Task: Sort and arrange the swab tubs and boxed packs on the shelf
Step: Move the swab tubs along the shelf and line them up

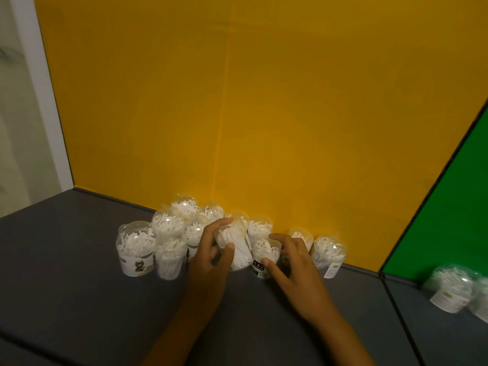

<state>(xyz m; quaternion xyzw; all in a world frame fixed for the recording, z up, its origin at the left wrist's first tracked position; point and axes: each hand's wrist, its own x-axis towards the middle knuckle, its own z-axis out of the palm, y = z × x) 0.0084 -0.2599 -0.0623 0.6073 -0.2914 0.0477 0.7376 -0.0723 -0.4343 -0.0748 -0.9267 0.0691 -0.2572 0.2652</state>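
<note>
- Left hand [211, 256]: grip curled round a tilted clear plastic tub of white swabs [233, 247].
- Right hand [295, 262]: grip loose, fingers spread, touching the dark-labelled clear tub [264, 256] just right of the held one.
- Dark grey shelf [79, 299]: carries both.
</note>
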